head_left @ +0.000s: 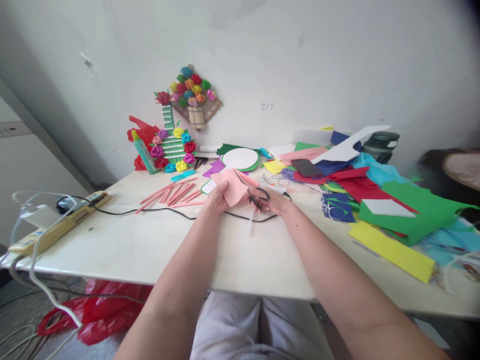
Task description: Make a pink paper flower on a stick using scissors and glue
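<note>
The left hand (pixel 218 198) pinches pink paper (pixel 233 187), the right hand (pixel 276 202) grips scissors (pixel 264 194), and a vase (pixel 196 118) against the wall (pixel 300 75) holds colourful flowers (pixel 196 89).

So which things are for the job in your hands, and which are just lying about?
In the job:
pink paper, in the left hand
scissors, in the right hand
pink sticks, perhaps, as the colour is similar

Just lying about, it seems:
phone
flask
power strip

The one head-worn view looks forward and down across the nearby table (pixel 258 260) to the wall (pixel 285 60).
</note>
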A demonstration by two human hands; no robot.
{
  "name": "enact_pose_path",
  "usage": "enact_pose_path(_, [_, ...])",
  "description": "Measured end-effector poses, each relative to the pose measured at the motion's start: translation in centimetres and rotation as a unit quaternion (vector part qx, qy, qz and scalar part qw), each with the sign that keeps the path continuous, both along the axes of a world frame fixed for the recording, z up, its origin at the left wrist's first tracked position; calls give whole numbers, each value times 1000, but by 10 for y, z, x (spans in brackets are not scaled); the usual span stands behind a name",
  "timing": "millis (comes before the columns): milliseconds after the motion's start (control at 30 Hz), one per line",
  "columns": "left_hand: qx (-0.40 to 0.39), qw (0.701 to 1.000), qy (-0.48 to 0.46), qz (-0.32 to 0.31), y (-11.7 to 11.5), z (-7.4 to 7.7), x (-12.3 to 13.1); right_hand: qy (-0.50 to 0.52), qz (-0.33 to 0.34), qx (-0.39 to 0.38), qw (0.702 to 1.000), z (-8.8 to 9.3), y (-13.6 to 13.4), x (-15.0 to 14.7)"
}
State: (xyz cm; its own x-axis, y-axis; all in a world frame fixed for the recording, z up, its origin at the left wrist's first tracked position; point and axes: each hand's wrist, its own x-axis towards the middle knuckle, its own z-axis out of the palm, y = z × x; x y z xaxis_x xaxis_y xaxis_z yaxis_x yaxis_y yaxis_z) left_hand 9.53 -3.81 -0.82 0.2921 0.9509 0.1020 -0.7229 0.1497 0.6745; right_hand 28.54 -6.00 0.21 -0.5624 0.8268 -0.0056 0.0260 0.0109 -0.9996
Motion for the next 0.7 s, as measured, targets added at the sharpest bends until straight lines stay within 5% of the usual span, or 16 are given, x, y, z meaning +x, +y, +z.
enact_pose_path(267, [-34, 999, 1, 29, -1, 2, 2, 34, 3, -4, 999, -5, 3, -5])
enact_pose_path(700, [-66, 994, 26, 79, 3, 2, -3, -68, 19, -4, 997, 9, 0, 11])
